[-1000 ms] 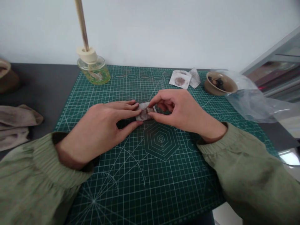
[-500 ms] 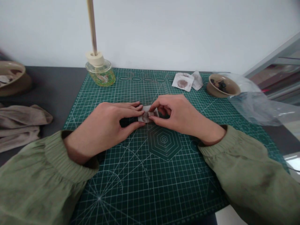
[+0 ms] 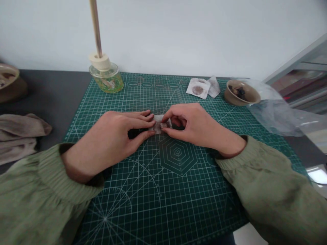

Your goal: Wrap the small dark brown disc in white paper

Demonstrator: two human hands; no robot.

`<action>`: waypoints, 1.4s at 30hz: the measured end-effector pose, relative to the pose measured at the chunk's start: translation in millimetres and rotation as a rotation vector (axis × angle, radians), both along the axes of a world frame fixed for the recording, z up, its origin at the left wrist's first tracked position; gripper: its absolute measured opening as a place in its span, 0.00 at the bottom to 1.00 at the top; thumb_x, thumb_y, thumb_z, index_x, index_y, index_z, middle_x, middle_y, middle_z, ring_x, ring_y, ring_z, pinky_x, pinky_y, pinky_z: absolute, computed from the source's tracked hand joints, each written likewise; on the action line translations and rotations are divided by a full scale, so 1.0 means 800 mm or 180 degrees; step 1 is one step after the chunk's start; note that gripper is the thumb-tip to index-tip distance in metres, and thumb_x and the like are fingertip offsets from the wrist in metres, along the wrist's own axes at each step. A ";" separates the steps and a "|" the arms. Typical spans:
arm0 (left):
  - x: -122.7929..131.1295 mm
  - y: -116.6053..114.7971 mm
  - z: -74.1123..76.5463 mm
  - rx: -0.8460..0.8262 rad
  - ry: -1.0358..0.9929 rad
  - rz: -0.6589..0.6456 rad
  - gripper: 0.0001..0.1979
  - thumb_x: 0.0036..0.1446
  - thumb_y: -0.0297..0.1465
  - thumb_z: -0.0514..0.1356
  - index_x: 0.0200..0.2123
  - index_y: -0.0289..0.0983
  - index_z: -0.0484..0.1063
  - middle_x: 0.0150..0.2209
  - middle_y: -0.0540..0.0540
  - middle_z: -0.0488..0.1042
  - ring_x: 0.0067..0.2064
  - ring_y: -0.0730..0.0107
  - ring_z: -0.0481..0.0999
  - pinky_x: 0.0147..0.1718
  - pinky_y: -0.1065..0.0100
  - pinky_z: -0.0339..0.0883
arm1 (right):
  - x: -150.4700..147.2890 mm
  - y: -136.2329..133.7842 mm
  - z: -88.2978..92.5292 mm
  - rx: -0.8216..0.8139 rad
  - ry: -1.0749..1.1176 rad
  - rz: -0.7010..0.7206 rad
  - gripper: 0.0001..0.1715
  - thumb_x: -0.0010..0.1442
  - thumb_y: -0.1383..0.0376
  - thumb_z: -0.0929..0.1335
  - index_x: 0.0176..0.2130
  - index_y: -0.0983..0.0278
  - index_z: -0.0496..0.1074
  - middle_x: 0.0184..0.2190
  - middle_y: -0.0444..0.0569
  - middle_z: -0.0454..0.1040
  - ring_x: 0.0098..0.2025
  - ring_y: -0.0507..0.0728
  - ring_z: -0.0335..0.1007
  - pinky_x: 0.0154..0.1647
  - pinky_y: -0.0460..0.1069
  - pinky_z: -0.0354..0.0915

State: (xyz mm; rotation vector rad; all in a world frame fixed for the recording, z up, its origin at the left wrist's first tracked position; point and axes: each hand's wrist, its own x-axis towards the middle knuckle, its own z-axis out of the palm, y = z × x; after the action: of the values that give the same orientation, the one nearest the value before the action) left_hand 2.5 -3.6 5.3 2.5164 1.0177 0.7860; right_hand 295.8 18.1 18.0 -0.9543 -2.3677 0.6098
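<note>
A small white square, stained brown (image 3: 157, 118), lies on the green cutting mat (image 3: 143, 204) between my hands. It looks like thin paper or fabric. My left hand (image 3: 112, 136) is stretched out, its fingertips and thumb resting on the left edge of the square with a gap between them. Over the right part, my right hand (image 3: 194, 122) pinches a small brownish lump (image 3: 163, 125) between thumb and forefinger. The lump touches the square; its exact kind is too small to make out. The other right fingers are curled in.
Behind are stained white squares (image 3: 198, 89) and a brown bowl (image 3: 241, 93) of dark pieces beside clear plastic (image 3: 278, 115). A reed diffuser bottle (image 3: 106, 78) stands back left. Farther left are another bowl (image 3: 12, 88) and a grey-brown cloth (image 3: 22, 132).
The view has shifted slightly, so the things on the left sit a little farther left. My hands keep nearly the same pose, the right still pinching the lump.
</note>
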 end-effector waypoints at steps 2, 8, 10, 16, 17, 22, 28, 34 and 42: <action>0.000 0.000 0.001 -0.0029 -0.0021 0.0010 0.12 0.85 0.42 0.71 0.61 0.60 0.95 0.68 0.57 0.91 0.70 0.44 0.93 0.81 0.40 0.86 | 0.001 0.000 0.001 0.0047 -0.0038 -0.0105 0.04 0.71 0.64 0.79 0.45 0.63 0.87 0.31 0.41 0.78 0.32 0.54 0.69 0.40 0.52 0.61; 0.001 0.000 0.003 -0.0093 0.0002 0.0045 0.12 0.84 0.42 0.72 0.62 0.60 0.95 0.68 0.56 0.91 0.71 0.43 0.93 0.80 0.38 0.86 | 0.001 -0.001 0.003 -0.0030 0.0035 0.0013 0.05 0.72 0.64 0.79 0.46 0.63 0.88 0.32 0.41 0.78 0.32 0.54 0.70 0.40 0.52 0.61; 0.001 0.000 0.002 -0.0061 -0.0042 0.0033 0.12 0.84 0.41 0.72 0.61 0.60 0.95 0.67 0.56 0.91 0.70 0.43 0.93 0.80 0.38 0.86 | 0.001 -0.001 0.002 -0.0046 -0.0019 -0.0042 0.04 0.72 0.64 0.79 0.45 0.63 0.88 0.31 0.41 0.78 0.32 0.54 0.69 0.40 0.52 0.61; -0.001 0.000 0.001 -0.0055 -0.0050 0.0095 0.12 0.82 0.41 0.73 0.62 0.59 0.95 0.67 0.55 0.92 0.70 0.42 0.93 0.79 0.40 0.87 | -0.003 -0.001 0.001 0.0064 0.0126 0.0108 0.04 0.72 0.68 0.78 0.46 0.66 0.88 0.32 0.41 0.79 0.32 0.53 0.70 0.40 0.51 0.62; -0.001 0.001 0.001 -0.0055 -0.0060 0.0086 0.12 0.82 0.41 0.73 0.62 0.59 0.95 0.66 0.55 0.92 0.70 0.42 0.93 0.79 0.40 0.87 | -0.003 -0.001 0.001 0.0011 0.0119 0.0182 0.05 0.73 0.67 0.78 0.47 0.66 0.89 0.32 0.41 0.79 0.31 0.53 0.71 0.39 0.51 0.62; 0.001 0.001 0.002 -0.0055 -0.0101 0.0029 0.12 0.83 0.41 0.73 0.61 0.58 0.95 0.66 0.54 0.92 0.70 0.43 0.94 0.79 0.41 0.86 | -0.001 0.000 0.001 0.0062 -0.0013 -0.0130 0.03 0.71 0.66 0.80 0.45 0.64 0.88 0.31 0.41 0.79 0.33 0.54 0.70 0.40 0.51 0.61; -0.002 0.001 -0.002 -0.0102 -0.0022 0.0050 0.13 0.83 0.41 0.71 0.62 0.58 0.95 0.66 0.54 0.93 0.71 0.44 0.93 0.79 0.41 0.86 | 0.007 0.000 0.005 -0.0191 0.0235 0.0148 0.05 0.73 0.63 0.80 0.45 0.62 0.89 0.31 0.41 0.80 0.31 0.53 0.71 0.37 0.51 0.63; 0.002 -0.009 0.004 0.0271 -0.0050 0.0163 0.23 0.83 0.42 0.71 0.75 0.45 0.85 0.71 0.39 0.91 0.69 0.41 0.94 0.71 0.43 0.92 | 0.003 -0.007 0.013 -0.1337 0.1464 -0.0196 0.20 0.66 0.58 0.89 0.49 0.62 0.85 0.32 0.44 0.87 0.28 0.55 0.82 0.29 0.48 0.72; 0.015 -0.029 0.031 0.0610 -0.0631 0.0205 0.04 0.87 0.35 0.70 0.59 0.50 0.81 0.53 0.50 0.93 0.50 0.61 0.96 0.52 0.60 0.94 | -0.001 -0.017 0.015 -0.2161 0.2129 0.0723 0.25 0.66 0.77 0.87 0.53 0.60 0.80 0.44 0.47 0.95 0.42 0.59 0.99 0.45 0.48 0.88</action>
State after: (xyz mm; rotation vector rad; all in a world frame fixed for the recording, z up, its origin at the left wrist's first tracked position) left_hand 14.4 -27.2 29.9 2.5069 1.0021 1.1773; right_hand 294.8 4.8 29.6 -0.5814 -1.6770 1.6019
